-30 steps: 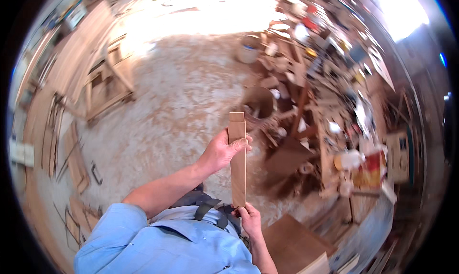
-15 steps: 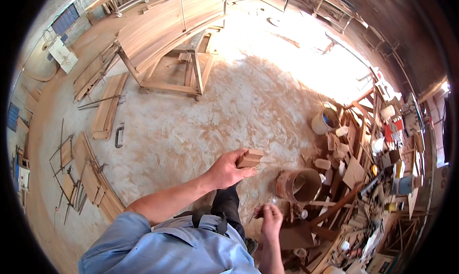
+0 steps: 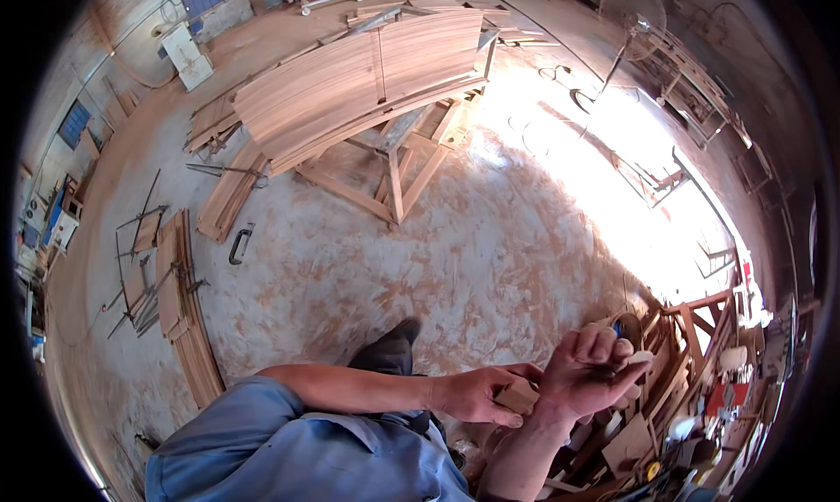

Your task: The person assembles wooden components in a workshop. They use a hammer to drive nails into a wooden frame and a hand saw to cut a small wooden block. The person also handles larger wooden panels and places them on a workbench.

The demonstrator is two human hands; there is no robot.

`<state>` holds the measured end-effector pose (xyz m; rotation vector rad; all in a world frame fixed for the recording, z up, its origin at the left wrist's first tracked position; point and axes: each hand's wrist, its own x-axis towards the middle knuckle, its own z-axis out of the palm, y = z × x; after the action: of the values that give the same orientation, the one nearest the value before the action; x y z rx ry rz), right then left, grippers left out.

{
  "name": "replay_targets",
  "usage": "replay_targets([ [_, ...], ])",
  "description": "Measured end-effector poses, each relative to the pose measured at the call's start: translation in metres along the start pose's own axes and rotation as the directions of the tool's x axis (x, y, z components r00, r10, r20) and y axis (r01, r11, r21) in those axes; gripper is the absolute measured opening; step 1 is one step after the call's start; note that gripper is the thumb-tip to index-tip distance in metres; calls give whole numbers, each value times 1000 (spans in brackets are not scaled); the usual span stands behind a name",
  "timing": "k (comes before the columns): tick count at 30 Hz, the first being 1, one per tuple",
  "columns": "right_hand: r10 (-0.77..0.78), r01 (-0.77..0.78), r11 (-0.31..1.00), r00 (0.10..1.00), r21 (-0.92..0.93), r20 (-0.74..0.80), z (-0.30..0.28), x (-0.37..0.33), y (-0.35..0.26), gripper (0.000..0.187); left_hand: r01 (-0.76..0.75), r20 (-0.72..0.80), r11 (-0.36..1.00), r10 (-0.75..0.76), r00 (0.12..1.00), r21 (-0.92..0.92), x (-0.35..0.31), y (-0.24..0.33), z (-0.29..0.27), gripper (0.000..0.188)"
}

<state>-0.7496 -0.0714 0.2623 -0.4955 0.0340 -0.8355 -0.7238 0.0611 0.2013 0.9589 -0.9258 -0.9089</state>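
Note:
In front of my waist, my left hand (image 3: 472, 395) is closed around a small light-brown wooden block (image 3: 518, 397), whose end sticks out past the fingers. My right hand (image 3: 584, 369) is raised just to the right of it, the wrist partly covering the block's far side. Its fingers are curled in toward the thumb. A small pale edge shows by the thumb tip, but I cannot make out what it is.
A wooden frame stand (image 3: 394, 187) carries a large slatted wood panel (image 3: 306, 95) ahead. Stacked planks (image 3: 179, 283) and a black C-clamp (image 3: 240, 244) lie on the left floor. Heaped wood scraps (image 3: 669, 375) and containers crowd the right. A pedestal fan (image 3: 632, 22) stands far right.
My right hand has risen from low beside my leg to the right of the block. My left hand has moved lower and rightward with the block. The view has shifted.

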Motion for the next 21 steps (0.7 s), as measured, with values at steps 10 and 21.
replay_targets([
  [10,-258,291,929,952,-229,163,-15,232,8,59,-220,222,974,203,954,57,202,-22,-119,30],
  [21,-379,380,916,925,-126,33,-52,410,2,62,-87,293,996,79,953,14,386,-18,-200,25],
])
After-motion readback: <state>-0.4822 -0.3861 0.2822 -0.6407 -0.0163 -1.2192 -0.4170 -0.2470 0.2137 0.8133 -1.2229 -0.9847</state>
